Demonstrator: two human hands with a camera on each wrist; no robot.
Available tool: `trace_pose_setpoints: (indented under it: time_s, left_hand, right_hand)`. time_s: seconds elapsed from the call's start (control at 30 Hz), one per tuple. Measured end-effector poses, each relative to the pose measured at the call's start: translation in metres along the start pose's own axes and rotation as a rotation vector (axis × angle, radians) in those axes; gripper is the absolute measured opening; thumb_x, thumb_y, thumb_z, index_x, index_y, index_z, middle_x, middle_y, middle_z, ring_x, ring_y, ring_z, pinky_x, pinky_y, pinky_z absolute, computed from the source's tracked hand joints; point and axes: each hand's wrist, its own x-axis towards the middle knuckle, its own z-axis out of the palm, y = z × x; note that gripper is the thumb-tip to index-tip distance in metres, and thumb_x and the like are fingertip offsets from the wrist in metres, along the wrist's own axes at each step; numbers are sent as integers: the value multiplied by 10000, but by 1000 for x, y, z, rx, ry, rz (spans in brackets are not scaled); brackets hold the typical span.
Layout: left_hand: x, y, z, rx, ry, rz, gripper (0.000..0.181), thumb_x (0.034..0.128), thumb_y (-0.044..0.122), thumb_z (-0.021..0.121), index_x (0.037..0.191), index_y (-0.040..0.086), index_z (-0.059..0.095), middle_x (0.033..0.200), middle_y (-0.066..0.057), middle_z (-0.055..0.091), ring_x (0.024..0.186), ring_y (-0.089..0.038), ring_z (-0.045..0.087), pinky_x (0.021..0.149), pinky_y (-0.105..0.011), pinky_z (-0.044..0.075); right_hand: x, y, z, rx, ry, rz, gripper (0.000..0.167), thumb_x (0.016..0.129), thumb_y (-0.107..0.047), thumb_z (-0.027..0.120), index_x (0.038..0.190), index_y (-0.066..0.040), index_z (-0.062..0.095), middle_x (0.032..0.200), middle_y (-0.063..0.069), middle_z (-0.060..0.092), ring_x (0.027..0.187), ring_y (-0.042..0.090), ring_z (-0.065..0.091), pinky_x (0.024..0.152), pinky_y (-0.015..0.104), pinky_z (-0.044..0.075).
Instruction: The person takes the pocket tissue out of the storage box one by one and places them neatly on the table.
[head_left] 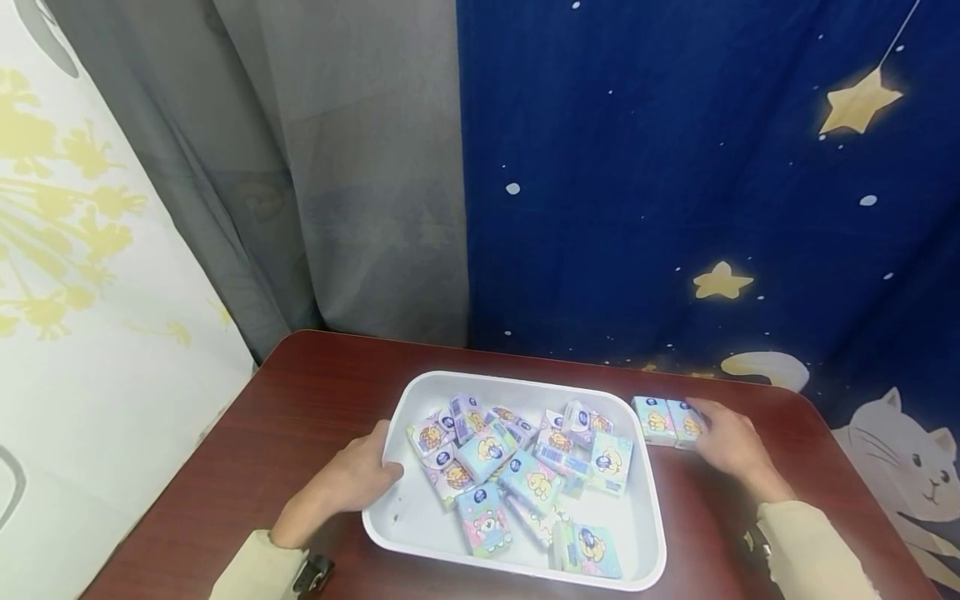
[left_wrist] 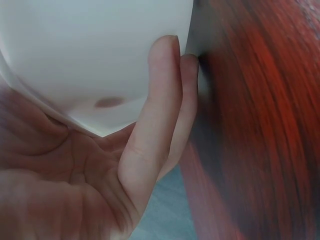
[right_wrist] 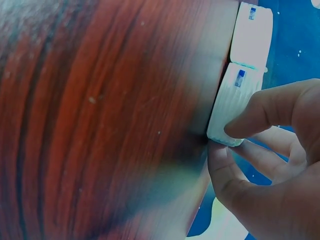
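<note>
A white plastic tray (head_left: 420,533) sits on the table, with several small tissue packs (head_left: 531,482) printed with cartoon animals heaped inside. My left hand (head_left: 358,471) holds the tray by its left side, thumb over the rim; in the left wrist view, fingers (left_wrist: 155,110) lie along the outer wall. Right of the tray, two tissue packs lie side by side on the table. My right hand (head_left: 731,442) pinches the right-hand pack (head_left: 686,423), which touches its neighbour (head_left: 654,419). In the right wrist view, the thumb presses the pack's (right_wrist: 235,100) side and a fingertip meets its end.
The dark red wooden table (head_left: 300,417) has rounded far corners. Behind its far edge hang a grey curtain (head_left: 375,167) and a blue star-patterned curtain (head_left: 637,167). A white panel with yellow flowers (head_left: 90,333) stands at the left.
</note>
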Motion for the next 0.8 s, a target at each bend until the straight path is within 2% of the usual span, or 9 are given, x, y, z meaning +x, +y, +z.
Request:
trace_pose_setpoints:
  time_s: [0.2,0.37,0.63,0.8]
  left_hand:
    - [1,0,0,-2,1,-1,571,950,25,684,1465,-66,456,1032,-175,668,746,-235,722,616,-429,662]
    - [0,-1,1,0,5,2,567,946,24,685,1460,-66,463,1031,-177,671,750,-237,722,619,-428,660]
    - [1,-2,2,1,2,2,568,947,29,683,1463,-61,462,1038,-178,672,749,-236,722,618,-423,658]
    - [1,-2,1,6,6,6,566,945,29,685,1458,-61,464,1052,-182,677,758,-237,724,627,-421,658]
  right_hand:
    - [1,2,0,5,-8,-9,610,909,-7,699,1477,154,548,1449,428,544,1208,598,570,1016,748,481]
    - [-1,3,-2,28,-13,0,676,882,-21,741,1501,143,525,1479,434,508,1256,615,534,1042,783,453]
    - [-16,-8,-9,29,132,-25,606,835,-22,790,1386,150,605,1388,419,577,1254,618,554,1026,786,456]
    - [-28,-33,-20,48,151,-41,589,838,-38,825,1371,117,626,1367,386,612,1194,582,592,985,771,476]
